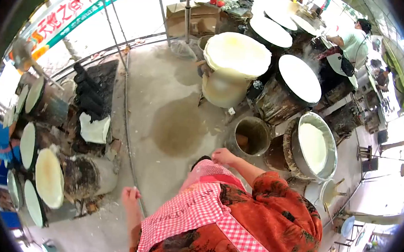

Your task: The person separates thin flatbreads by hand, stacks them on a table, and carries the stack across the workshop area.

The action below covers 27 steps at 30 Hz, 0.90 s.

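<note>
My left hand (131,194) hangs out to the left of my body over the concrete floor, its fingers curled. A tiny pale spot shows at its fingertips, too small to name. In front of my red-and-white checked apron (187,208), my right hand (223,156) is closed, and whatever is in its fingers is hidden. A deep metal bucket (252,136) stands just beyond the right hand. To the right of it, a wide metal basin (330,165) holds pale batter (313,144). Ahead, a tall stack of thin round pancakes (237,52) rests on a round support (223,91).
Round griddles on drum stoves stand ahead right, including a pale-topped griddle (300,79), and at left, including a yellowish one (50,178). Black fuel logs (89,92) lie at left. A hose (127,106) crosses the floor. A person (357,45) works at back right.
</note>
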### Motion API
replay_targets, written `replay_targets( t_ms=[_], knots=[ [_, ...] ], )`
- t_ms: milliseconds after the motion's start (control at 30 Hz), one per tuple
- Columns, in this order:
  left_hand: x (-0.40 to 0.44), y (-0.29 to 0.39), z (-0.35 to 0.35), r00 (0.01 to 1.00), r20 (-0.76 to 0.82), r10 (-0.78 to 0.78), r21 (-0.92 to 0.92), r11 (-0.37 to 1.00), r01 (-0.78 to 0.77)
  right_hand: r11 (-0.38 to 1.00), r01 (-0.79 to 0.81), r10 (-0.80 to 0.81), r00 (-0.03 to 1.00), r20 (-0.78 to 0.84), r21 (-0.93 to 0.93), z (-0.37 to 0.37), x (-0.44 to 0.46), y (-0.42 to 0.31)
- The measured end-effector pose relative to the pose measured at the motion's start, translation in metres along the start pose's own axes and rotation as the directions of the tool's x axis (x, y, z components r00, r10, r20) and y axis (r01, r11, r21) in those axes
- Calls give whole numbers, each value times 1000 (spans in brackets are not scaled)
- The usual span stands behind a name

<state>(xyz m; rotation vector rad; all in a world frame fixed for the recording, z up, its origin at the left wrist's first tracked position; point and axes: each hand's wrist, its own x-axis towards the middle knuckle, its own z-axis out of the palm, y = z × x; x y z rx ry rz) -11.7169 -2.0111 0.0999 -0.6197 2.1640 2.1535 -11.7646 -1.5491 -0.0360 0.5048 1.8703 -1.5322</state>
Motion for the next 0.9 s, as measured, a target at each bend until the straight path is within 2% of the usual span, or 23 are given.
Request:
replay_targets(
  t_ms=[100,233,267,333,367,400,467,500,567,600,633,700,767,833,867,900],
  knots=[
    [118,56,52,990,140,21,32,999,-26,955,-43,78,991,-110,293,-29,56,-55],
    [236,101,139,956,279,84,38,994,-98,805,174,-48,972,-229,567,-57,166,-130],
    [267,113,166,943,319,91,44,993,-111,707,253,-122,963,-239,661,-70,207,-151],
    [306,138,210,883,468,-36,83,997,-3,466,339,-211,940,-270,817,-75,267,-177],
    [328,150,227,840,533,-104,103,993,57,393,384,-124,922,-366,835,-76,274,-216],
    [354,160,245,804,588,-90,124,992,20,334,442,-31,888,-459,832,-84,275,-263],
    [396,180,280,713,697,-76,145,989,-36,23,511,-39,859,-510,859,-98,297,-300],
    [418,185,298,699,710,-88,153,988,-31,62,561,-30,828,-560,825,-109,302,-316],
    [453,193,342,648,741,-177,147,984,101,131,651,-25,757,-653,748,-133,310,-347],
    [472,194,368,617,756,-218,149,975,163,223,708,-6,688,-726,670,-134,304,-362],
    [495,183,394,522,797,-304,189,946,263,206,718,-11,681,-732,665,-137,281,-380],
    [517,180,458,265,884,-386,239,858,455,158,702,10,703,-712,695,-145,228,-421],
    [528,168,533,11,922,-388,306,743,596,124,695,9,713,-701,708,-158,196,-440],
    [523,156,616,-252,885,-391,440,525,729,123,695,13,713,-701,708,-172,173,-455],
    [519,144,658,-365,831,-420,536,427,729,115,696,21,712,-702,709,-177,167,-461],
    [509,131,696,-353,852,-386,510,460,727,110,694,31,713,-701,711,-180,162,-466]
  ],
)
